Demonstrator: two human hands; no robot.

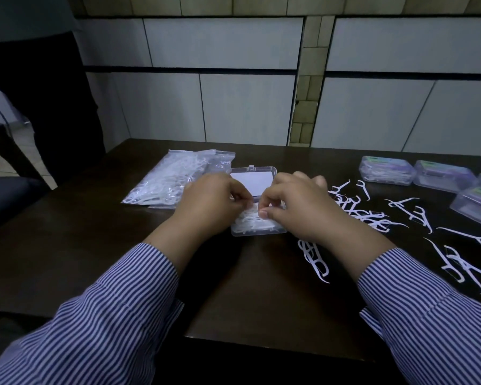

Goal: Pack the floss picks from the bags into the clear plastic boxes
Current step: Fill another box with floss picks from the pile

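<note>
An open clear plastic box (257, 230) lies mid-table, its lid (254, 173) tipped back, with white floss picks (250, 222) piled inside. My left hand (210, 202) and my right hand (295, 207) hover over the box, fingers curled, fingertips pinching at the picks in it. Clear bags (168, 179) of floss picks lie to the left of the box. Loose white floss picks (372, 218) are scattered on the dark table to the right, with a few more (314, 258) just under my right wrist.
Several closed clear boxes (386, 169) with purple labels stand at the table's far right. A dark chair (47, 107) stands at the left beside the table. A tiled wall runs behind the table's far edge (261, 143).
</note>
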